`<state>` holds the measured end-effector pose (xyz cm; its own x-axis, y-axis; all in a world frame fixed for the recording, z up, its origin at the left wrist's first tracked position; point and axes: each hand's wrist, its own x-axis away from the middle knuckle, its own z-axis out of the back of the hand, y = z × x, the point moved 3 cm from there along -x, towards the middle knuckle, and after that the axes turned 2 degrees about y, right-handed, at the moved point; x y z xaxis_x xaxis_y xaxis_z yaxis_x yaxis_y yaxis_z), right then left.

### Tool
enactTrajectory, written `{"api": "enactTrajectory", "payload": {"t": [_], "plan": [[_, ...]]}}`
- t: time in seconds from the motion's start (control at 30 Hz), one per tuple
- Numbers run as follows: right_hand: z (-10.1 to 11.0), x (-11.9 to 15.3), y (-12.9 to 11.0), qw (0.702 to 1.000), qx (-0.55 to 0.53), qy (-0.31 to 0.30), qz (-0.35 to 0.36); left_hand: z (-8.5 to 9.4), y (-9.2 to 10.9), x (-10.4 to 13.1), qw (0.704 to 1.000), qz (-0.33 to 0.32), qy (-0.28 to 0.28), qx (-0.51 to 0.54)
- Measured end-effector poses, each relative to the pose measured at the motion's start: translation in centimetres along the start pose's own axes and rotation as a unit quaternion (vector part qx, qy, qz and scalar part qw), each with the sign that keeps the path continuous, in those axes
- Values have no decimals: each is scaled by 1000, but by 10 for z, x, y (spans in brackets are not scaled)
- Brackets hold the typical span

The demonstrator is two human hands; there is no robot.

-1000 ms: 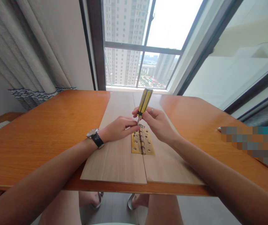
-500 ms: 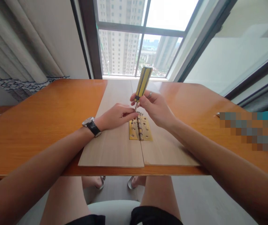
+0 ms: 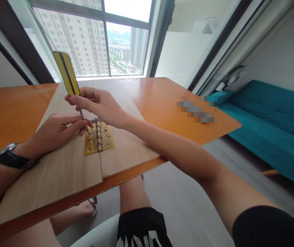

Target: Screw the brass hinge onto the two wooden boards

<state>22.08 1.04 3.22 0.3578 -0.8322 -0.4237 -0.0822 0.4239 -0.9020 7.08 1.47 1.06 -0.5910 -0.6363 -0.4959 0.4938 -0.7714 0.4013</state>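
Observation:
A screwdriver (image 3: 68, 73) with a yellow and black handle stands tilted, its tip down at a hole in the left leaf of a brass hinge (image 3: 105, 139). My right hand (image 3: 97, 103) is closed on it, fingers and thumb at the lower end of the handle. My left hand (image 3: 61, 128), wearing a watch (image 3: 10, 156), rests on the left board (image 3: 59, 171); its thumb and fingers are closed around the shaft near the tip. The hinge lies flat across the seam with the right board (image 3: 126, 151). Several loose screws (image 3: 95, 120) lie at its far end, partly hidden by my fingers.
The boards lie on an orange wooden table (image 3: 157, 99), whose front edge runs just beyond them. A pixelated object (image 3: 195, 111) lies on the right part. A teal sofa (image 3: 270, 120) stands past the right edge, and a window (image 3: 126, 48) is behind the table.
My view has swung to the right, so the hands and hinge appear farther left and the sofa shows. The screwdriver's tip has come down from above the hinge's far end to a hole in the left leaf.

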Motion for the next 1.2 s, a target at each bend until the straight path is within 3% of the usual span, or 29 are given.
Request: {"api": "enactTrajectory", "payload": {"t": [0.27,0.67,0.9,1.03,1.2], "plan": [[-1,5,-3,1000,24,13,-5,1,0,0,1000,14,13,-10],[1,-20,22,993,-19,-45,106,1,-3,1,999,34,8,-38],[0,-8,11,995,11,-33,91,1,-3,1,997,60,4,-41],[-1,-2,3,998,48,-22,40,1,-3,0,996,69,-18,-55],[0,-3,2,997,60,-26,31,0,-8,0,997,59,6,-51]]}}
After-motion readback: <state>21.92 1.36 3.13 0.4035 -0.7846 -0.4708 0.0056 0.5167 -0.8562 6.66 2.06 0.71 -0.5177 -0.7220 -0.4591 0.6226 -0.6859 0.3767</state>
